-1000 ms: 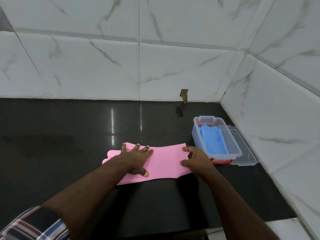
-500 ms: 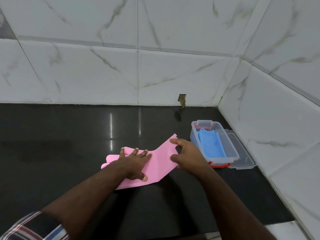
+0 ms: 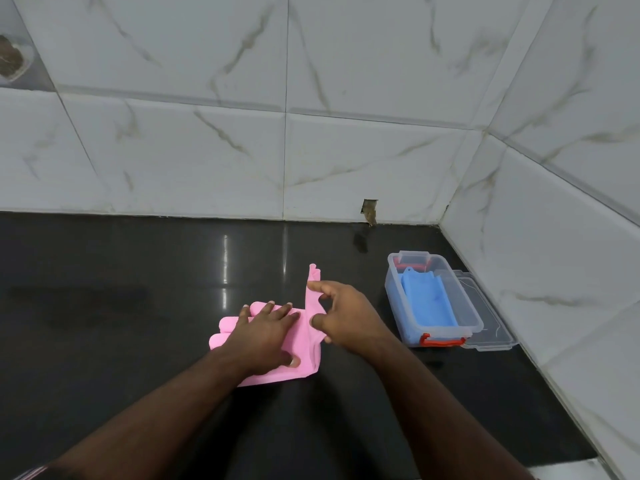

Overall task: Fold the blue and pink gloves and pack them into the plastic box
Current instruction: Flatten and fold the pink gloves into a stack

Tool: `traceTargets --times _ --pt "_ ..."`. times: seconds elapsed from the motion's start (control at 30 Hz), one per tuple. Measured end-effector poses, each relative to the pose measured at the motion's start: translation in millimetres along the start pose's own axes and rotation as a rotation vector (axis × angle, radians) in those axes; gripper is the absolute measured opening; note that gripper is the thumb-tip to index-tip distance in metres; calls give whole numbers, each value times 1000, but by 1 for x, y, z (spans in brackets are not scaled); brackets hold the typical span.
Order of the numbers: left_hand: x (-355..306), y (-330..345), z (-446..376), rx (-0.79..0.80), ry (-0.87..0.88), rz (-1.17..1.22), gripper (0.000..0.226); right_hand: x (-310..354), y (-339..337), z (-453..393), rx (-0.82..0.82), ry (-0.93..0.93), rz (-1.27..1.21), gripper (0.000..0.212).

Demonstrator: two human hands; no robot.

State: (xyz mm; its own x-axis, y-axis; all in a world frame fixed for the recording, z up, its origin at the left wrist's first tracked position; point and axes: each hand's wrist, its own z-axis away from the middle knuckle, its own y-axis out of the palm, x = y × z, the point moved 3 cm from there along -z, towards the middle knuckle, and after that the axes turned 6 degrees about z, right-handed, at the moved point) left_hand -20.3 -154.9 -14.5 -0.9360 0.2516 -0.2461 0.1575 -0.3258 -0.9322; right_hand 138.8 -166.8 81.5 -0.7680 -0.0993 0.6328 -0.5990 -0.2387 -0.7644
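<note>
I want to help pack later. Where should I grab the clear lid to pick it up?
Grab the clear lid by its near short edge, coming from the front. It lies flat on the black counter, squeezed between the plastic box and the tiled wall, so its long sides are probably hard to reach.

Under my fingers (image 3: 277, 311) lies the soft pink rubber glove (image 3: 304, 344) — one plain, even pink. The glossy black stone surface (image 3: 138, 306) shows pale streaks of reflected light. The clear plastic box (image 3: 474, 317) has red clips and holds a folded sky-blue glove (image 3: 427, 299); its clear lid (image 3: 488, 320) lies beside it. The white wall tiles (image 3: 207, 150) carry grey-brown marble veins — my sleeve (image 3: 31, 474) shows a striped check.
</note>
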Motion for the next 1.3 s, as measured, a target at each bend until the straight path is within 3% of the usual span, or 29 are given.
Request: traceTargets --times 0.13,0.2,0.3,0.47,0.93,1.07,1.3 --pt "48 -11 22 -431 -148 345 54 -1 1 -3 5 37 10 66" --pt "81 -10 36 -542 -305 465 36 0 0 -4 2 49 17 66" --pt "111 8 52 -460 -529 776 30 3 1 -5 5 60 15 66" --pt "110 27 57 -431 -545 1242 18 12 9 -6 19 71 26 64" --pt "112 34 58 -516 -494 1422 8 59 56 -5 118 -131 207 57" --pt "113 35 58 -519 -480 1429 8 72 82 -1 234 -142 152 37" --pt "116 40 57 -515 -438 1401 9 76 117 -12 225 -156 323 11"
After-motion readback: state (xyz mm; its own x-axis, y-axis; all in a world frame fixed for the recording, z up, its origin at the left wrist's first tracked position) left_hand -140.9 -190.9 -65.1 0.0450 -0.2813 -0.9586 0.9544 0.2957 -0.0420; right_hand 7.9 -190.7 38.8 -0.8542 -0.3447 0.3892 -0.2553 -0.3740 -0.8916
